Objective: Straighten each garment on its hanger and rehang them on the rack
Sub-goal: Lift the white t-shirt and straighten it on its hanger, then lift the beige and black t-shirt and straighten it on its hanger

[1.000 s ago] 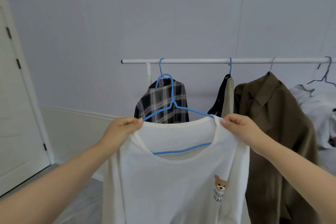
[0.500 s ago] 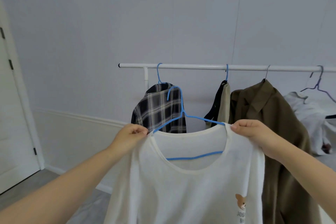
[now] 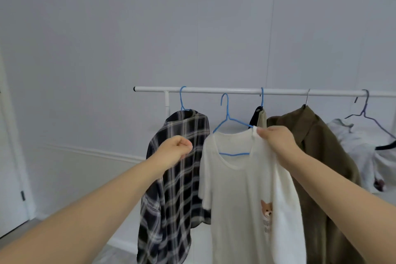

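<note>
Right fingers [image 3: 260, 130] pinch white T-shirt [image 3: 235, 188] on blue hanger [image 3: 228, 117]; left hand [image 3: 174, 149] curled, empty.

Soft even daylight, slight blur, wide-angle bowing

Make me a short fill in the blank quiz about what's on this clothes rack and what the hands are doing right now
The white T-shirt sits on a ____ hanger.
Only the ____ hand grips its shoulder.
The left hand is in front of the ____ shirt.
The print on the T-shirt shows a ____.

Missing words: blue; right; plaid; bear
</note>
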